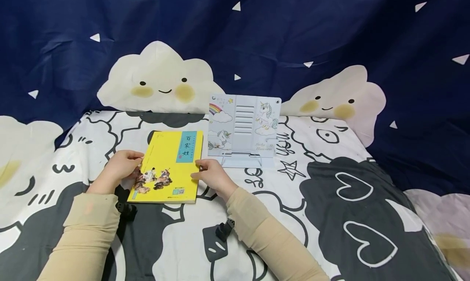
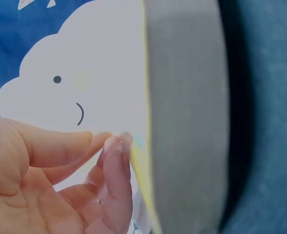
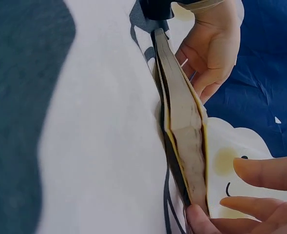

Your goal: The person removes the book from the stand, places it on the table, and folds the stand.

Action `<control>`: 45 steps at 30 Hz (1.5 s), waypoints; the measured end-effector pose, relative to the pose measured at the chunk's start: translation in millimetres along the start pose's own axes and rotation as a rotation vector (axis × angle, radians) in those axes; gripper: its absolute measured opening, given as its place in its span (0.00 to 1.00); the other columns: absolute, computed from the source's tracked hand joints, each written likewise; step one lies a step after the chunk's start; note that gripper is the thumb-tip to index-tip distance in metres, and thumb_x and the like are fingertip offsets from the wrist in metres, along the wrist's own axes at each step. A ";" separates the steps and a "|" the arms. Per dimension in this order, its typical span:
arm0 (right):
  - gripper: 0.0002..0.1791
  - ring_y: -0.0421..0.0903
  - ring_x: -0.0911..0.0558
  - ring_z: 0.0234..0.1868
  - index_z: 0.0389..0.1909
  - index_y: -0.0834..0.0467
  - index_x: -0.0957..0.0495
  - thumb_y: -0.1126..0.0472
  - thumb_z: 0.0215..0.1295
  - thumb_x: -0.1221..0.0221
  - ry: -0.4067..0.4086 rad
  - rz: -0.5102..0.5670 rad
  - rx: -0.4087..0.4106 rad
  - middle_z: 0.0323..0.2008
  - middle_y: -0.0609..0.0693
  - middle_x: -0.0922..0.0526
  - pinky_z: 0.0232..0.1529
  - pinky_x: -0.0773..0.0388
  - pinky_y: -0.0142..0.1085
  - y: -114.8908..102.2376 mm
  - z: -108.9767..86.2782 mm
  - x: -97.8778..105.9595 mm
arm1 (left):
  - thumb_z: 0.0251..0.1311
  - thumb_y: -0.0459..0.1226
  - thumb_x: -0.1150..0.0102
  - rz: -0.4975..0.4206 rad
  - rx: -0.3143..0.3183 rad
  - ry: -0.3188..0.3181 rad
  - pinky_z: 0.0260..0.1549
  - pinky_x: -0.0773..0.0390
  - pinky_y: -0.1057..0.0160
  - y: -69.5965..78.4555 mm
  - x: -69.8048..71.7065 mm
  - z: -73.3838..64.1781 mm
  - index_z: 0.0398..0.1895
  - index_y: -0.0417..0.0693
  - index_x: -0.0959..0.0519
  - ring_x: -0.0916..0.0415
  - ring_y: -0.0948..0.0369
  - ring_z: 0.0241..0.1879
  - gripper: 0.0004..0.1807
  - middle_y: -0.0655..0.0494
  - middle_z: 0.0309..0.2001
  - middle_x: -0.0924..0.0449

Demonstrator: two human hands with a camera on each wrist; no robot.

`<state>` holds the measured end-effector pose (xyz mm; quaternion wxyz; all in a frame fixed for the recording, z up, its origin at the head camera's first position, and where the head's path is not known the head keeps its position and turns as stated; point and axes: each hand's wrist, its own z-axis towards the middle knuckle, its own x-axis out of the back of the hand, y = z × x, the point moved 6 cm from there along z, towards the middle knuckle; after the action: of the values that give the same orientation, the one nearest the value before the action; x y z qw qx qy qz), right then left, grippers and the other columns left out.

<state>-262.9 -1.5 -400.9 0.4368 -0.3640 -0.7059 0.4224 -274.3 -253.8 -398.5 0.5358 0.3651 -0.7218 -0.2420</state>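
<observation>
A yellow book [image 1: 161, 150] with a blue title label and small printed figures lies on the patterned bedding. At its left edge is my left hand [image 1: 123, 165], its thumb and fingertips close together beside the cover. My right hand [image 1: 216, 175] touches the right edge. In the right wrist view, one fingertip of the right hand [image 3: 260, 200] meets a corner of the book [image 3: 184, 122], while the thumb and another finger stand apart above the cover. The book's edge [image 2: 187, 117] fills much of the left wrist view, with the left hand [image 2: 70, 180] next to it.
A pale unicorn-printed book stand [image 1: 244, 128] with slots and a clear front ledge stands upright behind the book, to its right. Black-and-white bedding [image 1: 257, 232] covers the surface. Behind hangs a dark blue cloth [image 1: 279, 36] with cloud shapes. Black wrist devices [image 1: 225, 230] sit below both hands.
</observation>
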 end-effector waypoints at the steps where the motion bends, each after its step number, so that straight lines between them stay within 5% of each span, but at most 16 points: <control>1: 0.30 0.50 0.24 0.60 0.68 0.64 0.31 0.65 0.64 0.37 0.005 -0.006 0.003 0.64 0.58 0.24 0.68 0.30 0.46 -0.1 -0.2 0.7 | 0.77 0.38 0.59 0.001 0.002 0.001 0.35 0.20 0.69 0.6 -0.3 -0.1 0.68 0.28 0.34 0.24 0.53 0.46 0.25 0.32 0.59 0.28; 5: 0.30 0.51 0.24 0.60 0.68 0.63 0.30 0.63 0.65 0.37 0.019 -0.001 0.006 0.63 0.58 0.23 0.66 0.30 0.48 -0.2 -1.4 4.6 | 0.77 0.38 0.60 0.028 0.001 0.007 0.39 0.22 0.63 4.1 -0.6 -0.9 0.69 0.28 0.35 0.27 0.49 0.47 0.26 0.32 0.58 0.29; 11: 0.31 0.54 0.28 0.68 0.70 0.59 0.32 0.59 0.67 0.40 0.042 0.018 0.020 0.69 0.56 0.28 0.70 0.33 0.53 -2.0 -3.6 14.0 | 0.77 0.39 0.63 0.108 -0.052 0.013 0.64 0.34 0.38 18.8 -1.3 -3.3 0.72 0.28 0.41 0.42 0.34 0.68 0.28 0.27 0.70 0.40; 15: 0.30 0.55 0.31 0.71 0.71 0.61 0.34 0.61 0.69 0.42 0.071 0.081 0.068 0.71 0.56 0.32 0.71 0.34 0.51 -7.5 -6.3 23.0 | 0.77 0.40 0.63 0.095 -0.099 0.031 0.68 0.40 0.37 33.8 -3.7 -5.9 0.73 0.29 0.43 0.46 0.34 0.71 0.29 0.27 0.71 0.43; 29: 0.29 0.53 0.27 0.69 0.70 0.63 0.34 0.64 0.70 0.43 0.228 0.230 0.214 0.68 0.55 0.27 0.69 0.30 0.42 -15.9 -20.6 66.8 | 0.77 0.57 0.70 -0.412 -0.169 0.034 0.75 0.47 0.48 78.3 -27.5 -19.2 0.77 0.36 0.49 0.51 0.46 0.77 0.39 0.41 0.78 0.50; 45: 0.30 0.51 0.32 0.72 0.72 0.65 0.38 0.67 0.70 0.46 0.431 0.299 0.232 0.70 0.55 0.30 0.72 0.34 0.39 2.3 -33.9 130.7 | 0.74 0.62 0.77 -0.571 -0.186 -0.138 0.77 0.50 0.53 118.4 -81.6 -12.7 0.79 0.40 0.58 0.57 0.55 0.79 0.43 0.47 0.80 0.56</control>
<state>-277.4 124.2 -353.8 0.5486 -0.4930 -0.4820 0.4730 -280.9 -116.2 -355.6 0.4268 0.4855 -0.5994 -0.4721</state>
